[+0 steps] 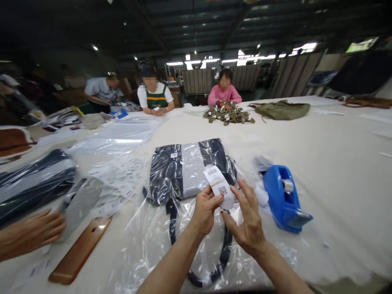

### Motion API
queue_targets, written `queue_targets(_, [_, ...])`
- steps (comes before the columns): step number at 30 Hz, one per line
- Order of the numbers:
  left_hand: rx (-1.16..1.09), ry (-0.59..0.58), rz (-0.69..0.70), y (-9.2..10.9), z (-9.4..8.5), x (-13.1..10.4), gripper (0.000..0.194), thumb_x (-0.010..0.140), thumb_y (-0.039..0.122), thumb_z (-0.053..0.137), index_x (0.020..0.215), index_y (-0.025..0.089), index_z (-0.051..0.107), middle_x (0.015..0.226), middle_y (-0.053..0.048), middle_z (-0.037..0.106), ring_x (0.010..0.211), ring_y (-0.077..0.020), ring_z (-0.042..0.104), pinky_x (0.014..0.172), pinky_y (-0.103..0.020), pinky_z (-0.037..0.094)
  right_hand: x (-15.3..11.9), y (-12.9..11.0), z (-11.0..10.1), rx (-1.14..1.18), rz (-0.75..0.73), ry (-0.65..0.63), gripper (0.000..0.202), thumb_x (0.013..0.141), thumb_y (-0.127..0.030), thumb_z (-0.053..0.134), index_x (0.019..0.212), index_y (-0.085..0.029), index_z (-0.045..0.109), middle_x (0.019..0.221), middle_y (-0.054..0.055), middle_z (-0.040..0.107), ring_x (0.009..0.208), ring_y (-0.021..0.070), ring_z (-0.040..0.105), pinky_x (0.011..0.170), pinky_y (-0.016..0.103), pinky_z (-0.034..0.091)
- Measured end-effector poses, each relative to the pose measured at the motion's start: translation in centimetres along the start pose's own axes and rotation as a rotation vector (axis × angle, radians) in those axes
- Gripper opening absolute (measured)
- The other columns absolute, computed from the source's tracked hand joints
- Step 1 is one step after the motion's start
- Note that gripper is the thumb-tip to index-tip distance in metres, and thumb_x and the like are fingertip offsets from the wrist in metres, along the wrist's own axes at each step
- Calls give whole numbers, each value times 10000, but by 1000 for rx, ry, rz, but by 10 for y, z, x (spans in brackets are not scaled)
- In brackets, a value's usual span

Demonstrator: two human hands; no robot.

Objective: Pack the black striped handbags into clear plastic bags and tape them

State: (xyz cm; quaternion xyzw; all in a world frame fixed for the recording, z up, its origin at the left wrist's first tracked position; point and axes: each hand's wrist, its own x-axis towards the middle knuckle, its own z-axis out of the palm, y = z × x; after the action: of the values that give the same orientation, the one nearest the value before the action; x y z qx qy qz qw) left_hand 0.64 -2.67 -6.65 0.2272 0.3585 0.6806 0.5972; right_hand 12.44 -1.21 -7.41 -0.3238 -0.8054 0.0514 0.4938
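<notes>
White worktable; L hand, fingers clamped on tag; R hand, fingers apart, tag's 4 o'clock; pkgd. bag, 10 o'clock.

My left hand covered one edge of the white tag, whose small print I couldn't read. Behind my left forearm, part of the dark strap was lost to me. The slips beyond and left of my hands were too small to read. Further left, the frame cut off a co-worker's arm and the wrapped bundle. Both my forearms ran out below, and the faces ahead were blurred.
</notes>
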Motion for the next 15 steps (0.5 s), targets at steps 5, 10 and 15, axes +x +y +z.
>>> queue_targets(5, [-25,72,127,25,-34,1,413,581,154,744,984,134,655,947,-76,691,822,-171,632,760,-256,458,34,-9,22,-60,-79,-97,253,886,-253,434,1076,-224,598,1409,77,369,1333,311,270,1070,568,226])
queue_targets(10, [-62,157,128,42,-50,9,394,565,125,716,956,125,666,903,-81,696,769,-165,637,715,-241,463,54,-9,61,-62,-157,-153,224,902,-296,427,964,-233,633,1351,77,447,1294,290,343,1037,556,295])
queue_targets(15, [-21,272,-46,55,-76,7,411,540,149,661,949,109,650,812,-94,693,608,-166,616,554,-259,461,45,18,64,40,-69,-55,234,905,-307,419,987,-226,622,1204,96,562,1108,242,541,907,452,479])
